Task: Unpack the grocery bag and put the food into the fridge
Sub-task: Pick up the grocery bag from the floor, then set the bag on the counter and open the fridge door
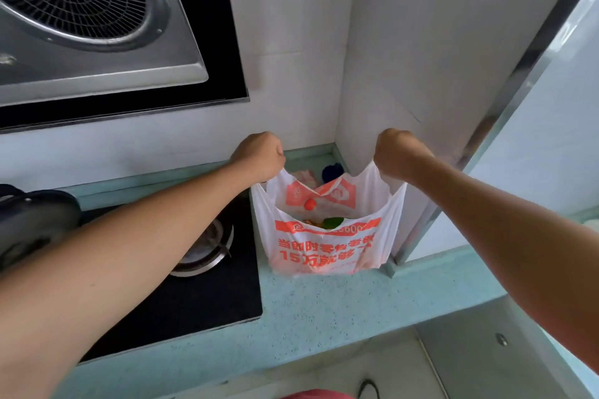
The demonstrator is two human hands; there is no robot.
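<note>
Bare left forearm (155, 253) and right forearm (505, 236) reach in from the bottom edge to the grocery bag (327, 253). Left hand (259, 154) is fisted round the left handle loop and right hand (397, 154) round the right one, pulling the mouth apart. The bag stands on the teal countertop (324, 311) in the wall corner, just beside the black gas hob (207, 298) and its burner (207, 246). Inside it, a red item (310, 203) and a green item (334, 222) show; the rest is hidden. No fridge can be identified for sure; the glossy panel (557, 139) at right may be one.

Risks, as a judgement: thin film could tear at the handles if pulled wider. If one loop is let go, the bag may slump toward the burner and round produce could roll out onto the hob. Unpacking looks barely begun.

Writing: orange print on white. The big lower line starts "15" and reads roughly "15万就够". Chinese characters in the line above are creased. The banner number ends in "000". Orange logo near the top is unreadable.
</note>
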